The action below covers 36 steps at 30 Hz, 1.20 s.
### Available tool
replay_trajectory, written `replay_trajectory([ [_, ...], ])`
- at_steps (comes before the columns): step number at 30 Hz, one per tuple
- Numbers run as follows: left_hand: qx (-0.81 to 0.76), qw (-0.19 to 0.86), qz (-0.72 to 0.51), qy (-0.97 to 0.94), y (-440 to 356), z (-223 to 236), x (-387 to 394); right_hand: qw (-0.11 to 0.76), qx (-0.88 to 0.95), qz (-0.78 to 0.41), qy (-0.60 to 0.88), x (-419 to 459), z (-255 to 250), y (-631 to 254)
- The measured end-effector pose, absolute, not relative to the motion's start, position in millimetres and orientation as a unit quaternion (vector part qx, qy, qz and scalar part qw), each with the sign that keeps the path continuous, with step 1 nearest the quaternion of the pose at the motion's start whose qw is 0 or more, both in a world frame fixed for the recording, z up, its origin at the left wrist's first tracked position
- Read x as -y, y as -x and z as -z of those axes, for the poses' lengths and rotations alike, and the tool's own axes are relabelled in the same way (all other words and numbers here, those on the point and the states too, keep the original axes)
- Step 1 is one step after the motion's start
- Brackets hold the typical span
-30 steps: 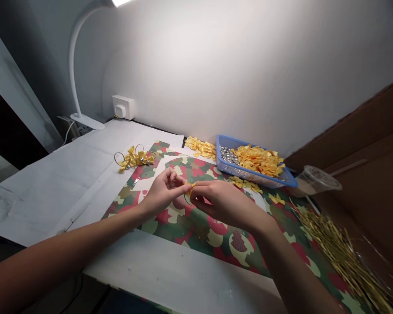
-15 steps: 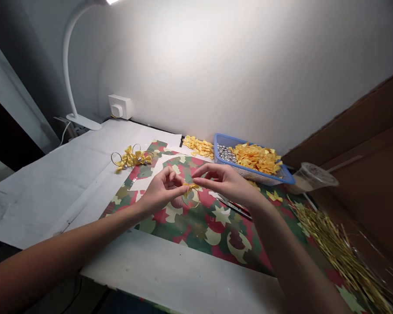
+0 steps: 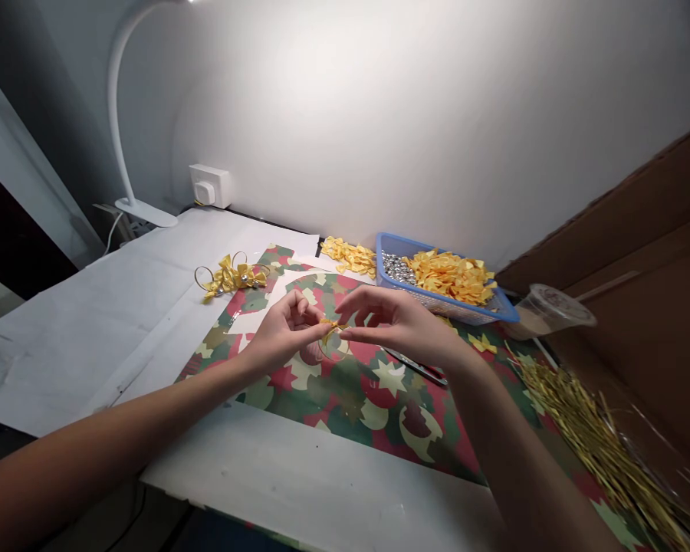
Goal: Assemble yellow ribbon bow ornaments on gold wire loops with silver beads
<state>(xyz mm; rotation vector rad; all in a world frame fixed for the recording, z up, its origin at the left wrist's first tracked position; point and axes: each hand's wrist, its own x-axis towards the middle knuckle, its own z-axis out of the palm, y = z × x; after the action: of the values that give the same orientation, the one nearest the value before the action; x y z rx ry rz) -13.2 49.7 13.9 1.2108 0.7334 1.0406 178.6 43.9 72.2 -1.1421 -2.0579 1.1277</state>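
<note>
while left hand (image 3: 284, 330) pinches bow (image 3: 330, 325), basket (image 3: 465, 310) holds silver bits (image 3: 396, 268), yellow bows (image 3: 451, 277)

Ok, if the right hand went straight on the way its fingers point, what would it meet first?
Most likely the small yellow bow pinched by the left hand, close by the right hand's fingertips; depth there is hard to judge.

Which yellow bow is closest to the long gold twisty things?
The bow lying on the patterned sheet, between the blue basket and gold strands; all others lie farther away.
</note>
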Motion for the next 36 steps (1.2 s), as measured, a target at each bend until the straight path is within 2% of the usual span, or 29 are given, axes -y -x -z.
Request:
replay_trajectory([
  [6,-0.33,0.626,-0.464,-0.532,13.8,-13.2,-50.8,0.223,0.838,-0.243,0.434,-31.3,-78.1,-168.3],
  [11,-0.329,0.624,-0.47,-0.53,14.1,-13.9,-51.5,0.069,0.868,-0.162,0.465,-21.2,-83.9,-163.0],
  [13,-0.325,0.626,-0.469,-0.532,13.8,-13.8,-51.2,0.047,0.874,-0.17,0.453,-18.5,-86.5,-162.7],
  [15,-0.32,0.627,-0.467,-0.535,13.5,-13.3,-50.4,0.098,0.866,-0.199,0.448,-18.3,-87.8,-163.6],
  [18,-0.315,0.629,-0.464,-0.539,13.1,-13.0,-48.8,0.25,0.811,-0.22,0.482,-24.7,-85.2,-166.5],
  [20,-0.314,0.632,-0.461,-0.538,13.0,-13.1,-48.2,0.297,0.775,-0.252,0.498,-32.1,-81.0,-169.1],
  [26,-0.317,0.625,-0.467,-0.539,12.6,-13.3,-49.6,0.266,0.696,-0.456,0.486,-45.8,-69.5,-170.2],
  [36,-0.326,0.624,-0.458,-0.543,13.1,-15.4,-49.2,0.272,0.63,-0.55,0.477,-49.2,-61.2,-164.0],
])
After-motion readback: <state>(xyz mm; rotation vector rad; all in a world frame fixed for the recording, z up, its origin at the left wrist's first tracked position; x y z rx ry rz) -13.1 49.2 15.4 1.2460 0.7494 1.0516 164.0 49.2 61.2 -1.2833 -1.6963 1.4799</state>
